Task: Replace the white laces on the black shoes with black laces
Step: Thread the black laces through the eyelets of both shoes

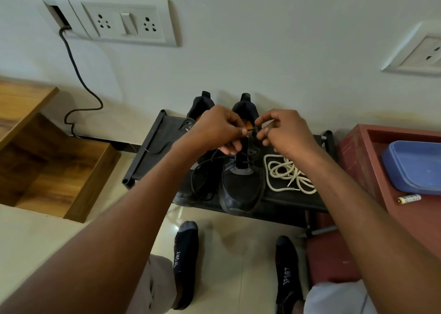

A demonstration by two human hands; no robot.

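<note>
Two black shoes stand side by side on a low black rack (148, 151), toes toward me. The right shoe (241, 189) has a black lace (250, 144) partly threaded through its eyelets. My left hand (214, 127) and my right hand (284, 132) hover over its tongue, each pinching the black lace between thumb and finger, a short stretch taut between them. The left shoe (202, 180) is partly hidden under my left forearm, with a loose black lace (194, 184) draped over it. A bundle of white laces (286, 172) lies on the rack to the right of the shoes.
A red cabinet (358, 151) at the right carries a blue tray (410, 168) and a small battery (409, 198). A wooden shelf unit (55, 160) stands at the left. A black cable (78, 74) hangs from the wall sockets (126, 22). My socked feet (186, 261) rest on the tiled floor.
</note>
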